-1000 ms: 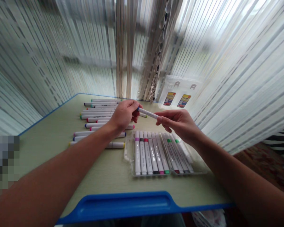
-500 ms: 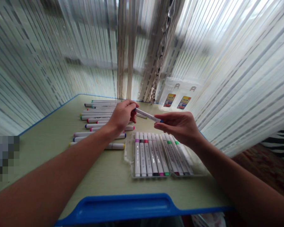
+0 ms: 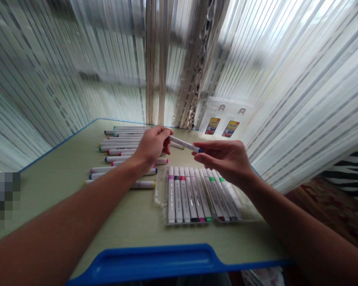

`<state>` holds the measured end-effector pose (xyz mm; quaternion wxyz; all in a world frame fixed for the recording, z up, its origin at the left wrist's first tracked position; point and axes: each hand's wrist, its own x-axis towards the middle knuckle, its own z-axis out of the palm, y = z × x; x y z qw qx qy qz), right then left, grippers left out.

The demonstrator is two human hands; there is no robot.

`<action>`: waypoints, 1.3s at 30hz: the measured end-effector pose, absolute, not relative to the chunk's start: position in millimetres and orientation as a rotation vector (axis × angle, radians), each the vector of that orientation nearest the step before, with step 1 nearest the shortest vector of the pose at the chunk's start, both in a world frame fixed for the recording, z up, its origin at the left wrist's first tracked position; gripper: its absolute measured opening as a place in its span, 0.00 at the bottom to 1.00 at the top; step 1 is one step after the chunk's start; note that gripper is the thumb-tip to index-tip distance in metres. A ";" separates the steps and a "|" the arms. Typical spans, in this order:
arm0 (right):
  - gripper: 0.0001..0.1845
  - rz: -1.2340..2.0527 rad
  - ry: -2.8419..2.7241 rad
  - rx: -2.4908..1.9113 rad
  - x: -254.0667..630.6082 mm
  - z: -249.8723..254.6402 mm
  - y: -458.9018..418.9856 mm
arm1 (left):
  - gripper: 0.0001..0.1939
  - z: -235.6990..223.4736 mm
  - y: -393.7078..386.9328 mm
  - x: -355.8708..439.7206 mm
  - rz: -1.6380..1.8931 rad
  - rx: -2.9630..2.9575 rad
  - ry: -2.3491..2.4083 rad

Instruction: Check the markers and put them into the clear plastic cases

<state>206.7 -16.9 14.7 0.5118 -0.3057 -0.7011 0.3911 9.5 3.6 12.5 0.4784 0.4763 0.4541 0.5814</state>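
Observation:
A white marker with blue ends [image 3: 183, 143] is held up between my two hands, slanting down toward the right. My left hand [image 3: 155, 145] pinches its far-left end, and the fingers of my right hand [image 3: 223, 157] close on the blue right end. Below my right hand lies a clear plastic case [image 3: 159, 194] holding several white markers [image 3: 186, 198] side by side, with purple, black, red and green bands. Under and beside my left forearm, several loose markers [image 3: 122, 149] with coloured ends lie in a rough column on the table; my arm hides parts of them.
The pale table [image 3: 56, 171] has a blue rim and a blue tray [image 3: 155, 262] along its near edge. A clear case lid with two yellow labels [image 3: 220, 119] leans at the back against the string curtain [image 3: 107, 59]. Zebra-striped fabric [image 3: 345, 172] shows at right.
Both hands keep hold of the marker in nearly the same pose. The whole view has shifted slightly, so things appear a little further left.

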 end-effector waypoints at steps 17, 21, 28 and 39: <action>0.16 0.822 -1.977 -0.972 217.5 3.3 0.1 | 0.19 8.9 3.6 8.5 1.631 1.415 0.814; 0.14 0.812 -2.041 -0.964 217.8 1.6 1.5 | 0.19 11.9 -1.8 12.8 1.644 1.485 0.783; 0.09 0.623 -2.102 -1.026 218.7 0.9 3.3 | 0.15 12.5 -10.1 20.2 1.568 1.586 0.701; 0.14 0.605 -2.054 -0.979 220.1 4.2 3.9 | 0.10 10.3 -25.3 27.7 1.416 1.867 0.627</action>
